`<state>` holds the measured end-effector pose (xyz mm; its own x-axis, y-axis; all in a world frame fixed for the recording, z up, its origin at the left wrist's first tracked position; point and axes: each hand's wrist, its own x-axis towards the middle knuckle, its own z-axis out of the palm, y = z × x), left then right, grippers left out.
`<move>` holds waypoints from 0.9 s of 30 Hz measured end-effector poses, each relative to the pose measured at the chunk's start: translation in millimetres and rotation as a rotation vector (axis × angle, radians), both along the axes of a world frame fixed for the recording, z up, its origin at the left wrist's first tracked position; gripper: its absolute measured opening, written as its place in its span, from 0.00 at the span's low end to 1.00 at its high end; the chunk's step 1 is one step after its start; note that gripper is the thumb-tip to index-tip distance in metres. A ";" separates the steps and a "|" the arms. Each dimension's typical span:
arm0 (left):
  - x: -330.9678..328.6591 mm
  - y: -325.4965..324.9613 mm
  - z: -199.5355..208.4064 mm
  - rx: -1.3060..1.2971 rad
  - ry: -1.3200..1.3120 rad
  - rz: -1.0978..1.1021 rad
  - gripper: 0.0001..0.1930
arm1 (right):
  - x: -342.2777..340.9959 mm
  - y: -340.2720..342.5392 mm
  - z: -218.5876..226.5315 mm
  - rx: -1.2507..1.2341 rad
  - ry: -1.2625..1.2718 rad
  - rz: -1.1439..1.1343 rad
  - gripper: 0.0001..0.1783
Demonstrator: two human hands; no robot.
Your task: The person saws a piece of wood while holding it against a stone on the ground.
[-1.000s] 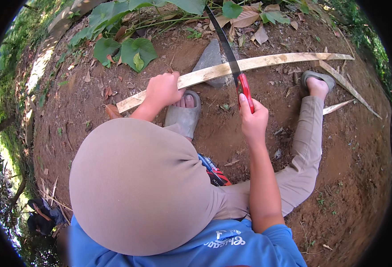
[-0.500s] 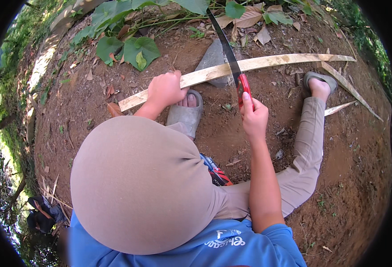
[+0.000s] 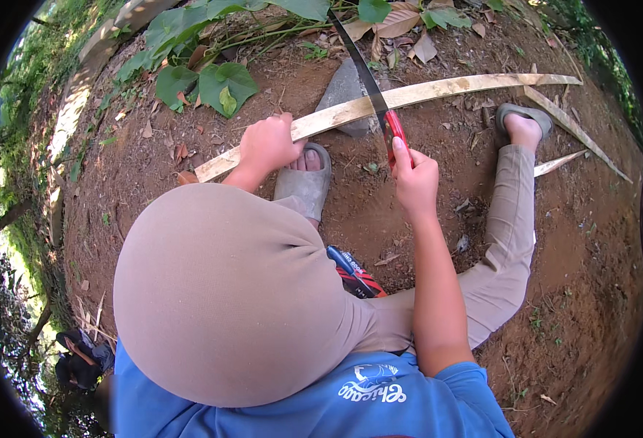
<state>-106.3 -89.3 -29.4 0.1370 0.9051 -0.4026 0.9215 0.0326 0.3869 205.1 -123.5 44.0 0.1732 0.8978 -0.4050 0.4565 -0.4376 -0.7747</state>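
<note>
My left hand (image 3: 269, 144) is closed round a long, pale wooden slat (image 3: 452, 86) near its left end. In my right hand (image 3: 416, 179) is the red handle of a saw (image 3: 361, 66) with a long, dark, tapering blade. The blade crosses over the slat, which lies above a flat grey stone (image 3: 342, 87). Right by the handle the blade looks partly see-through, and its teeth cannot be made out. My right thumb lies along the handle. Behind my raised left knee, most of my left forearm is hidden.
My left sandal (image 3: 305, 188) is close beside the slat; the right sandal (image 3: 523, 123) is farther right, near thinner wood strips (image 3: 576, 131). Broad green leaves (image 3: 226, 86) grow beyond the stone. A red and black item (image 3: 361, 283) lies under my leg. Another person (image 3: 79, 361) sits at far left.
The whole view has shifted slightly. My right hand and the saw are a little farther up and left in the picture. Both hands keep their grips.
</note>
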 end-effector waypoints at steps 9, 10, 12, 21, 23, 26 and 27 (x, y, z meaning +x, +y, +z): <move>2.3 -1.3 -6.7 0.021 0.015 0.014 0.26 | 12.6 -21.3 16.6 -0.029 -0.056 -0.025 0.38; 2.4 -1.2 -6.5 0.022 0.014 0.014 0.26 | 14.0 -24.7 17.3 0.007 -0.076 0.001 0.38; 2.2 -1.5 -6.1 0.018 0.011 0.013 0.26 | 16.2 -29.6 17.3 -0.026 -0.089 -0.012 0.38; -1.3 -3.3 -11.3 0.104 -0.020 -0.031 0.22 | 18.7 -26.0 15.5 -0.056 -0.033 -0.045 0.37; -1.1 -4.5 -13.9 0.114 -0.013 -0.040 0.22 | 18.3 -24.9 17.4 -0.071 -0.003 -0.063 0.37; -1.0 -6.8 -17.9 0.133 -0.013 -0.044 0.22 | 17.1 -24.5 18.8 -0.060 -0.029 -0.050 0.37; -0.8 -7.8 -19.3 0.123 -0.018 -0.045 0.23 | 16.8 -24.6 18.9 -0.047 -0.064 -0.034 0.37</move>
<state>-107.1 -97.0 -48.6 0.1845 0.9402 -0.2863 0.9139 -0.0569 0.4019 222.0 -148.1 62.9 0.2301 0.8710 -0.4340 0.4886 -0.4891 -0.7225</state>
